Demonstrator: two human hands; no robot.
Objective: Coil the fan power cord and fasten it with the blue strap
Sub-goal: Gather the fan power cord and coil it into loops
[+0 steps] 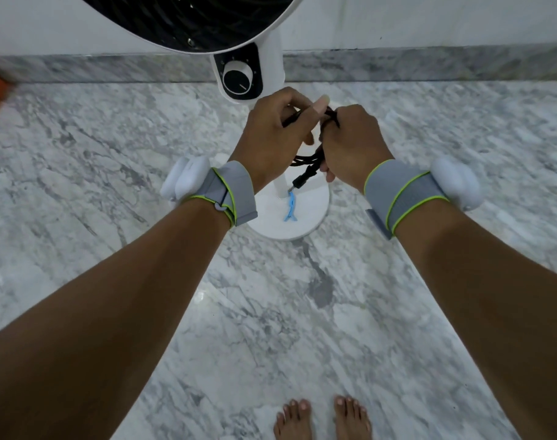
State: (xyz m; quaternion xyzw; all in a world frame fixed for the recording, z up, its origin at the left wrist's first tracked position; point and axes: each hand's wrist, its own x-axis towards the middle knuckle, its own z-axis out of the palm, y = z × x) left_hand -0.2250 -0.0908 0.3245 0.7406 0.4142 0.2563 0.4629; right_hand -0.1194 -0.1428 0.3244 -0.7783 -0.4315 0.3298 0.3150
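A black power cord [305, 160] is gathered into loops between both hands, in front of the white fan's pole. My left hand [272, 134] grips one strand of the cord near the top. My right hand [350, 144] holds the bundled loops, fingers curled round them. The plug end [302, 181] hangs below my right hand. A blue strap [290, 207] lies on the fan's round white base [315, 214], untouched by either hand.
The white pedestal fan has a dark grille [188, 20] at the top and a control dial [238, 78] just above my hands. A marble floor [271, 312] spreads all round, with a wall skirting [429, 66] behind. My bare feet [321, 420] stand at the bottom edge.
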